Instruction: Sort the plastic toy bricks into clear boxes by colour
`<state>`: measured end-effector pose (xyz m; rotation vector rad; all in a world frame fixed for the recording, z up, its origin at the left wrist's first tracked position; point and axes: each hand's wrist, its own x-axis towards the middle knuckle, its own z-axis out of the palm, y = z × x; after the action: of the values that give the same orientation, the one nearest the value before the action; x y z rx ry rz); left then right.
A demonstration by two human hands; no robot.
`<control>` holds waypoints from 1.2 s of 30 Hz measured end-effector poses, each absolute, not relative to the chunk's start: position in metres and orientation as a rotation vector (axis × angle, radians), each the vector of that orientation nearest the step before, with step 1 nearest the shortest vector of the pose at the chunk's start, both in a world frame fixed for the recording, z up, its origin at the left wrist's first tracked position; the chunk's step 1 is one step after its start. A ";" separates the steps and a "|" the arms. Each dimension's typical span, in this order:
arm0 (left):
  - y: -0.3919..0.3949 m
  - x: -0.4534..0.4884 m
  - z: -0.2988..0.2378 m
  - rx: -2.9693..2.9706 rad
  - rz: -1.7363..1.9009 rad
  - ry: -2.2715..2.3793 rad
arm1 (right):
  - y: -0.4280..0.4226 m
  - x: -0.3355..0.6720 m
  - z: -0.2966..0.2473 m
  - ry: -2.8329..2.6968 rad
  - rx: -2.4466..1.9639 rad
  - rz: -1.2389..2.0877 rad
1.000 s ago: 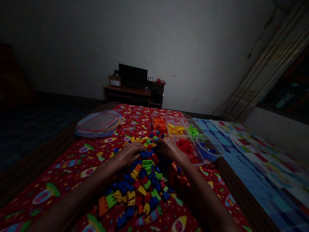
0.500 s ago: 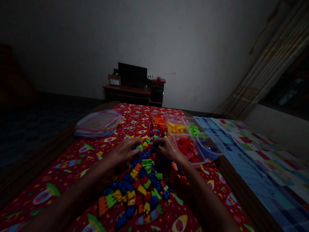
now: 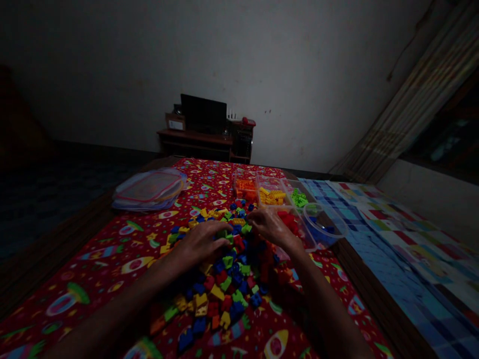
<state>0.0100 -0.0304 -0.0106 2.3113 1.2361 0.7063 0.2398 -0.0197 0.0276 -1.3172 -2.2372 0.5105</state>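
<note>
A heap of toy building bricks [image 3: 219, 281] in red, blue, yellow, green and orange spreads over the red patterned cloth. My left hand [image 3: 204, 240] is over the heap's left side, its thumb and fingers closed around a green brick [image 3: 223, 234]. Across from it, my right hand [image 3: 268, 224] hovers at the heap's right edge with curled fingers; whatever they hold is hidden. Just beyond the right wrist stands a clear container of red bricks [image 3: 289, 222], partly covered by that hand.
Clear containers hold orange bricks [image 3: 245, 188], yellow bricks [image 3: 272, 196] and green bricks [image 3: 299, 198]. A round tub [image 3: 339, 233] has blue pieces. Stacked clear lids [image 3: 147, 192] lie at the left. Behind is a desk with a monitor [image 3: 204, 113].
My left hand has moved slightly right and nearer with the green brick. The right hand has shifted right, toward the container of red bricks. More yellow bricks show behind the left hand.
</note>
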 end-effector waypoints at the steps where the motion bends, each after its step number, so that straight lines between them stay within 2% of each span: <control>1: -0.028 0.012 -0.006 2.197 0.752 1.297 | -0.021 0.238 0.027 -2.237 -1.283 0.569; 5: -0.020 0.018 0.000 1.746 0.862 1.327 | -0.029 0.224 0.022 -2.298 -0.978 0.728; 9: -0.018 0.020 -0.002 1.536 0.814 1.269 | -0.037 0.209 0.016 -2.426 -0.722 0.620; 13: -0.022 0.021 -0.001 1.559 0.761 1.217 | -0.041 0.206 0.013 -2.545 -0.721 0.532; 21: -0.024 0.007 0.012 1.917 0.878 1.394 | -0.024 0.231 0.010 -2.456 -1.089 0.194; 29: -0.016 -0.011 0.025 2.027 0.894 1.443 | 0.047 0.321 0.048 -2.003 -1.869 -0.148; 33: -0.015 -0.013 0.027 2.025 0.888 1.483 | 0.083 0.362 0.058 -1.902 -2.183 -0.196; 36: -0.014 -0.014 0.026 2.045 0.867 1.541 | 0.092 0.372 0.060 -1.965 -2.151 -0.173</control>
<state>-0.0144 -0.0143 0.0259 2.0452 1.5408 0.8666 0.3719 0.0921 0.0598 -2.1513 -1.9652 -0.1729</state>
